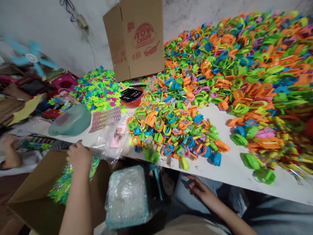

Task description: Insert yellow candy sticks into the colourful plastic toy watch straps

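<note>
My left hand (79, 155) reaches forward at the table's edge, above an open cardboard box (36, 178). It is beside a black patterned sheet (60, 144); its fingers are bent and blurred, and what they touch is unclear. In the box lie many small green, blue and pink plastic pieces (61, 186). Over my lap hovers my right hand (197, 188), below the table edge, fingers loosely apart and holding nothing. Nearest to it on the white table (210, 176) is a heap of colourful toy watches (168, 130), orange, green and blue.
A large pile of toy watches (232, 58) fills the back right, beside a printed carton (144, 42). Yellow-green pieces (97, 88), a red bowl (133, 103) and a teal basin (70, 120) are left. A plastic-wrapped stool (128, 195) stands below. Another person's hand (9, 147) is far left.
</note>
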{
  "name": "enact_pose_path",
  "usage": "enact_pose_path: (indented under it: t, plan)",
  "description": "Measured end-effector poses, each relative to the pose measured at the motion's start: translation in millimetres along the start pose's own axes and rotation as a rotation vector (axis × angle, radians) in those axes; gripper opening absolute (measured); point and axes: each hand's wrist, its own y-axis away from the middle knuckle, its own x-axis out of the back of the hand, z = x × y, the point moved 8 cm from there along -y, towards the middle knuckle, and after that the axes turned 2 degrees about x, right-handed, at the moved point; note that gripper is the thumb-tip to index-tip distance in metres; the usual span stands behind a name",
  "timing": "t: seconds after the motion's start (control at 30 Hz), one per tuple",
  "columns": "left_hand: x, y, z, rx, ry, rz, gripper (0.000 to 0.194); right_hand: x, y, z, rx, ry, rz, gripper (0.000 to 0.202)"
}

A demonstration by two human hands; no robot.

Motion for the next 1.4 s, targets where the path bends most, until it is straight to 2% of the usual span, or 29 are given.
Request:
enact_pose_path:
  t: [0.03,0.1,0.17,0.3,0.43,0.63,0.87,1.07,1.4]
  plan:
    - [-2.9,7,8,-0.061,0.060,0.010,0.051,0,0,0,0.002,-0.004,-0.003,0.068]
    - [-19.0,19,32,-0.207,0.260,-0.054,0.041,1,0,-1,0.008,-0.021,-0.005,0.070]
    - [-38.5,24,49,-0.263,0.449,-0.126,0.034,2,0,-1,0.004,-0.037,-0.005,0.071]
    - [-70.8,13,53,-0.094,0.539,-0.169,0.035,4,3,-1,-0.021,-0.055,-0.002,0.072]
    - [-87.7,6,47,0.020,0.602,-0.240,0.038,6,6,-3,-0.024,-0.053,-0.002,0.068]
    - [-98.0,8,42,0.076,0.674,-0.312,0.044,8,3,1,-0.023,-0.021,-0.019,0.065]
    - [-100.0,8,43,0.098,0.686,-0.293,0.045,10,1,5,-0.004,-0.058,-0.016,0.064]
    - [-102.3,8,41,0.127,0.684,-0.275,0.057,12,0,6,0.000,-0.058,-0.006,0.063]
    - [-106.5,8,40,0.144,0.717,-0.285,0.047,12,1,3,0.003,-0.070,-0.047,0.059]
